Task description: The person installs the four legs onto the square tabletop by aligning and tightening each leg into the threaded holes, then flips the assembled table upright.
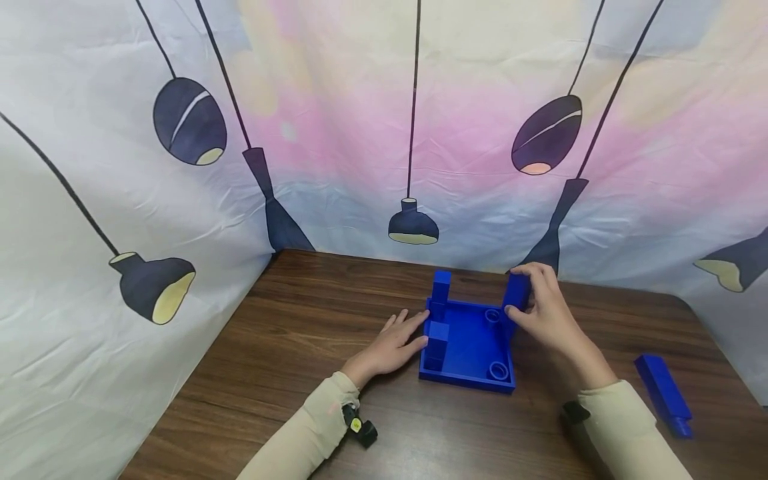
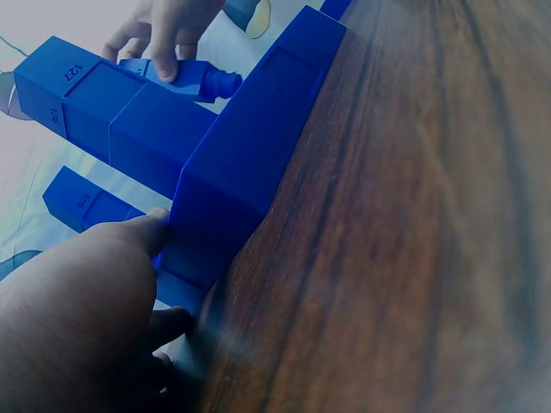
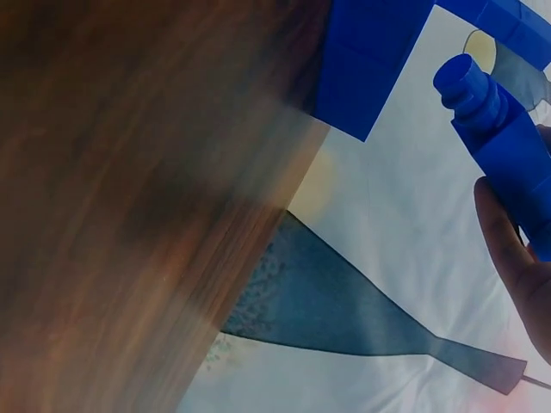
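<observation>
A shallow blue tray-like base (image 1: 467, 381) lies on the table. Two square blue legs, a far one (image 1: 441, 288) and a near one (image 1: 438, 341), stand upright in its left corners. Ring-shaped sockets, one far (image 1: 492, 316) and one near (image 1: 499, 371), show at its right corners. My left hand (image 1: 387, 348) lies beside the base, fingers extended, with fingertips against its left wall. Thumb and fingers of my right hand (image 1: 549, 317) pinch another blue leg (image 1: 517, 297) above the far right corner. Its stepped round end (image 3: 469, 90) points down toward the base, apart from it.
Another blue leg (image 1: 665, 393) with a round end lies on the wooden table (image 1: 288, 333) at the right. A cloth backdrop (image 1: 348, 133) printed with hanging lamps rises behind the table's far edge. Black straps with small devices (image 1: 360, 427) are on both wrists.
</observation>
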`<state>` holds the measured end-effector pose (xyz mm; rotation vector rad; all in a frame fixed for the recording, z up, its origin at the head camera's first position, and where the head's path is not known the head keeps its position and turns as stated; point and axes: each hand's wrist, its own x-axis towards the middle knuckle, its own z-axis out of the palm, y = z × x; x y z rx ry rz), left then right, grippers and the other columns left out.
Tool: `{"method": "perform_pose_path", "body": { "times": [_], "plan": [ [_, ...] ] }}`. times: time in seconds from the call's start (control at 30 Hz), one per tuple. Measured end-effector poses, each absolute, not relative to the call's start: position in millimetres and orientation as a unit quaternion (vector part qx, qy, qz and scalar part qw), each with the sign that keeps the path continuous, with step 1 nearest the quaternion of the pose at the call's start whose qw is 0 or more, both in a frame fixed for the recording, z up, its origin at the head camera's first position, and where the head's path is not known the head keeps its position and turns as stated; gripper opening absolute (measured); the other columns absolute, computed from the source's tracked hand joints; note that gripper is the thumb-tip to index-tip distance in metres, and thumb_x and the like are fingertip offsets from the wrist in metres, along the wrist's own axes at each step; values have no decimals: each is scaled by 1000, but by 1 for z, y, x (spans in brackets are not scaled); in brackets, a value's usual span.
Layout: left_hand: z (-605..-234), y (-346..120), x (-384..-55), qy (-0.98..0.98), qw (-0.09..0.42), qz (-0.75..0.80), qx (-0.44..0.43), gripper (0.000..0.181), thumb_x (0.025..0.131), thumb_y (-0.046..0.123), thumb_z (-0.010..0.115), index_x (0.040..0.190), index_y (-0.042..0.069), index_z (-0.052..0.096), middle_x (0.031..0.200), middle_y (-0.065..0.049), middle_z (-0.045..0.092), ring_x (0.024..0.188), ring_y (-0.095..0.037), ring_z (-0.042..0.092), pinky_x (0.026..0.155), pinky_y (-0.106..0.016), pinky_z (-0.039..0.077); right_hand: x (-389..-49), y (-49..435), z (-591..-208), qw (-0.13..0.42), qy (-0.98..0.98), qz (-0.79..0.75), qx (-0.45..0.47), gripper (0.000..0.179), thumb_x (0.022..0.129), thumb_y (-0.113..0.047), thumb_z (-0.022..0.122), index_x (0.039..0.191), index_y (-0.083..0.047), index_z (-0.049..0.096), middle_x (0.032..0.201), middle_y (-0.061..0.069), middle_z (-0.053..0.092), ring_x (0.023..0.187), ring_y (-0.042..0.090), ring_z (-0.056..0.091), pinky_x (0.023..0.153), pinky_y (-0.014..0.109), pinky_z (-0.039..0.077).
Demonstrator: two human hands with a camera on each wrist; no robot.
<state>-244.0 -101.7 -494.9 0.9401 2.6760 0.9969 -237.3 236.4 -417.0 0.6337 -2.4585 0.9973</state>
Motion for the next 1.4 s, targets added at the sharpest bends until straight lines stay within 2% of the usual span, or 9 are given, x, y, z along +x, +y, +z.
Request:
{"method": "perform_pose_path", "body": {
  "times": [0.17, 0.3, 0.53, 0.73, 0.87, 0.93, 1.13, 1.27, 1.4],
  "plan": [
    [-496, -102, -244, 889, 70, 330, 309, 62, 114, 42, 44, 169, 17, 27, 171, -7, 31, 162, -35, 8, 130, -50, 2, -246, 232, -417, 215, -874, 368, 233, 66, 85, 11, 81, 141, 0, 48, 142, 30, 34, 92, 37, 57, 62, 28, 52],
    [-496, -102, -242, 889, 76, 332, 305, 63, 114, 44, 43, 169, 18, 26, 172, -4, 30, 162, -34, 8, 130, -50, 2, -253, 225, -423, 239, -868, 369, 231, 65, 84, 12, 80, 139, 2, 48, 142, 31, 34, 90, 34, 54, 62, 29, 50],
    [-496, -101, -240, 886, 76, 332, 314, 63, 115, 41, 44, 169, 14, 28, 171, -8, 32, 162, -38, 10, 130, -54, 5, -261, 219, -435, 287, -857, 361, 230, 66, 79, 15, 81, 133, 5, 45, 141, 34, 34, 86, 32, 54, 61, 28, 50],
    [-497, -101, -240, 886, 74, 334, 313, 63, 114, 40, 44, 169, 13, 28, 171, -9, 33, 162, -38, 10, 130, -55, 5, -264, 218, -439, 299, -858, 347, 234, 64, 78, 15, 83, 128, 5, 45, 138, 34, 35, 85, 33, 54, 61, 30, 49],
    [-498, -102, -241, 886, 75, 334, 313, 63, 114, 41, 44, 169, 15, 27, 171, -9, 32, 162, -37, 9, 130, -54, 4, -262, 216, -439, 291, -868, 330, 229, 60, 79, 15, 83, 125, 4, 45, 137, 34, 35, 93, 39, 56, 65, 40, 51],
    [-497, -102, -242, 884, 72, 338, 314, 63, 114, 42, 44, 169, 14, 28, 170, -10, 33, 162, -39, 10, 129, -56, 5, -261, 215, -439, 271, -877, 325, 227, 56, 81, 14, 81, 122, 2, 45, 135, 32, 35, 86, 37, 57, 63, 42, 51],
    [-495, -101, -243, 888, 73, 333, 308, 63, 114, 42, 43, 169, 17, 26, 172, -5, 30, 162, -35, 7, 130, -51, 2, -254, 215, -434, 241, -893, 301, 234, 41, 89, 4, 80, 117, -4, 52, 129, 23, 45, 71, 24, 54, 58, 34, 47],
    [-494, -101, -243, 887, 72, 334, 309, 63, 115, 42, 43, 169, 16, 26, 172, -6, 30, 162, -35, 8, 130, -52, 3, -250, 220, -432, 251, -884, 312, 242, 33, 91, 3, 80, 116, -3, 59, 137, 23, 53, 79, 28, 63, 63, 33, 56],
    [-495, -101, -242, 887, 70, 336, 308, 63, 115, 42, 43, 169, 16, 27, 171, -6, 31, 162, -35, 8, 130, -52, 3, -246, 226, -430, 221, -875, 354, 247, 34, 93, 5, 75, 123, -3, 61, 151, 23, 51, 97, 34, 70, 65, 31, 61]
  ]
}}
